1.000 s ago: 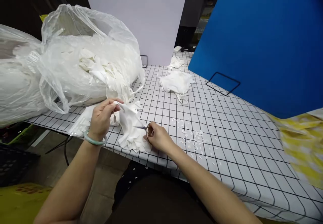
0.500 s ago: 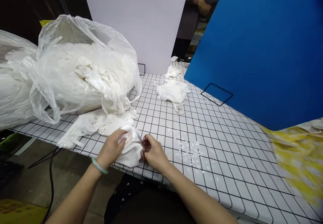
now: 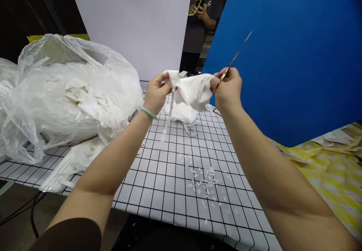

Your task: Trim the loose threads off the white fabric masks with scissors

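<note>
Bulging at the far left of the grid-patterned table, a clear plastic bag lies on its side, stuffed with white fabric pieces. A few loose white pieces spill from its mouth toward the near table edge. Behind the bag stands a white board.

Next comes the left hand, raised above the table with a pale green bangle on its wrist. Its fingers are closed in a pinch on the left corner of a small white cloth piece. The cloth hangs in the air between both hands, well above the table, sagging in the middle, with a thin strip dangling below the left pinch.

On the table beneath lies a scatter of tiny white clippings.

The right hand grips the cloth's right corner with curled fingers. The same hand holds what looks like a pair of slim scissors, blurred, with the blade pointing up and to the right.

In the gap behind the hands stands another person, holding something small in both hands. To the right rises a blue board, and a yellow-and-white checked cloth covers the table's far right.
</note>
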{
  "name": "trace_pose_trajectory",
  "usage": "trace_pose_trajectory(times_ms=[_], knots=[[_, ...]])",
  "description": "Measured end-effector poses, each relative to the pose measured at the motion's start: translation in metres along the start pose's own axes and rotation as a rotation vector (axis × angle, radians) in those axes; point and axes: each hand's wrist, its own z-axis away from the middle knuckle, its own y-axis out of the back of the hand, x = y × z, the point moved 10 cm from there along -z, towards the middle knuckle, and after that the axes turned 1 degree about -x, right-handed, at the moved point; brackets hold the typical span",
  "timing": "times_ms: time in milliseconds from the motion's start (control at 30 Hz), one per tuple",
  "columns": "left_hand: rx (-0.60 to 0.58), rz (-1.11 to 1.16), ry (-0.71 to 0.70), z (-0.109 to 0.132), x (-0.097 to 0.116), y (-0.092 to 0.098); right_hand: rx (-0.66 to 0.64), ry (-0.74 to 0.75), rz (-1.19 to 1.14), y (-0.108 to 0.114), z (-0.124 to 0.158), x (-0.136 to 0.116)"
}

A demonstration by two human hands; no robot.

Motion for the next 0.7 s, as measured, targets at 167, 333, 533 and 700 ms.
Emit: trace_pose_trajectory(times_ms=[167,333,533,700], knots=[[-0.330,-0.661,0.088,0.055,-0.053,-0.033,-0.044,-0.084,0.131,-0.012,0.006,0.040],[-0.229,-1.044,0.221,0.175,-0.085,0.057,-0.426,-0.463,0.071,-0.057,0.140,0.091],[-0.282,-1.174,0.239,0.210,-0.088,0.089,-0.607,-0.614,-0.077,-0.105,0.236,0.093],[-0.563,-1.018,0.113,0.273,-0.067,0.011,-0.632,-0.677,-0.145,-0.109,0.283,0.092]])
